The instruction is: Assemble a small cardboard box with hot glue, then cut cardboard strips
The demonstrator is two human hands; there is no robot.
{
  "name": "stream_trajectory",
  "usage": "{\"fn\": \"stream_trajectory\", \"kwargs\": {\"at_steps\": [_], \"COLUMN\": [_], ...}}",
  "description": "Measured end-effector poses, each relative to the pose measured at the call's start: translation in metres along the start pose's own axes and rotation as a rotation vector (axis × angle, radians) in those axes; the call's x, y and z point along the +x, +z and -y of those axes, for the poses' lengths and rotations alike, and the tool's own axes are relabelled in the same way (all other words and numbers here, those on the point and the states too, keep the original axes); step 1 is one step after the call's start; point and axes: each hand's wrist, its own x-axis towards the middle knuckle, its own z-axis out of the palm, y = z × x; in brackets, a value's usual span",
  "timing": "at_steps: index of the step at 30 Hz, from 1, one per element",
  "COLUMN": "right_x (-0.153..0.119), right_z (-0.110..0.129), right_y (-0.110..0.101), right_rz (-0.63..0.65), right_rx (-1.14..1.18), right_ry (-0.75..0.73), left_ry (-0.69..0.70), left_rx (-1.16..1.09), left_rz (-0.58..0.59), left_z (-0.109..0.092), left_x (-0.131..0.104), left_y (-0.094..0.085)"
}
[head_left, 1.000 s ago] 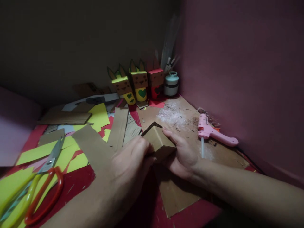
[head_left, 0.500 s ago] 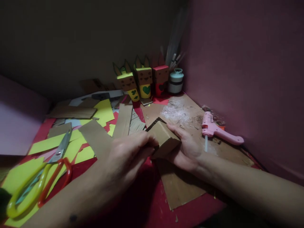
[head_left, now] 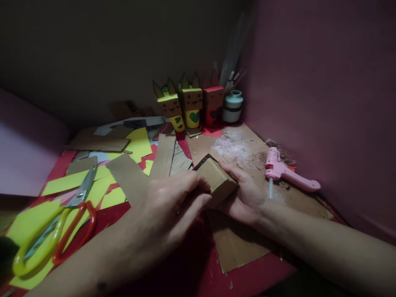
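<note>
A small cardboard box (head_left: 213, 171) is held above the red surface (head_left: 192, 264), near the middle of the view, with a dark, ridged edge showing on its far side. Its right side is gripped by the right hand (head_left: 247, 200), with the thumb laid along the upper edge and the palm set beneath. The left hand (head_left: 168, 202) is placed at the box's left edge, with its fingers curled and its thumb pointing towards the cardboard; whether anything is pinched there cannot be told.

For the walls to be worked well, the box is best steadied by the right palm, while light, even pressure is applied by the left fingertips close to the fold. If the thin walls are squeezed too hard, they could be buckled or the corners pulled out of square, so force is better spread along an edge than put on one point.

Below the box, a flat cardboard piece (head_left: 236, 251) is laid. The pink glue gun (head_left: 275, 165) is set down to the right, with a clear glue stick (head_left: 271, 187) protruding from it. Scissors (head_left: 83, 194) are left lying partly open on yellow paper (head_left: 102, 187). A lidded jar (head_left: 232, 108) is placed at the back, beside the red figure (head_left: 213, 103).
</note>
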Motion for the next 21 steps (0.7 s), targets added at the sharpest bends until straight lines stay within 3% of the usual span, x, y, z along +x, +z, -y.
{"fn": "stream_trajectory", "kwargs": {"at_steps": [7, 21], "right_x": [-0.003, -0.001], "right_z": [-0.001, -0.001], "right_y": [0.004, -0.002], "right_rz": [-0.024, 0.034], "right_rx": [0.026, 0.022], "right_ry": [-0.022, -0.024], "left_ry": [0.095, 0.176], "left_rx": [0.237, 0.314], "left_rz": [-0.139, -0.14], "left_z": [0.0, 0.002], "left_x": [-0.004, -0.008], "left_y": [0.017, 0.025]}}
